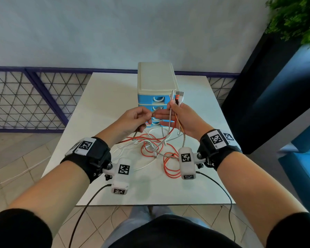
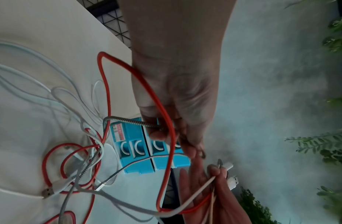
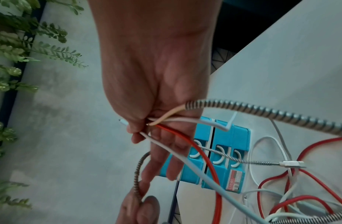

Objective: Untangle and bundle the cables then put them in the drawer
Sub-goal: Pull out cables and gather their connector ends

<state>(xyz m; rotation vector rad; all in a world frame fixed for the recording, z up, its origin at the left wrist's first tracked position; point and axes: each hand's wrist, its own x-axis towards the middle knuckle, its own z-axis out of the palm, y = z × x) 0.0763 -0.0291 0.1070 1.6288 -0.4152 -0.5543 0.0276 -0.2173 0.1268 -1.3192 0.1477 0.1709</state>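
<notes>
Above the white bench, a bunch of cable ends is held upright in the right hand, pinched between thumb and curled fingers; red, white and beige strands can be made out, perhaps 4 in all. A metal-spring cable is pinched by the left hand, fingers curled round it. The remaining cables lie tangled on the bench before the blue drawer unit, whose drawers are closed.
</notes>
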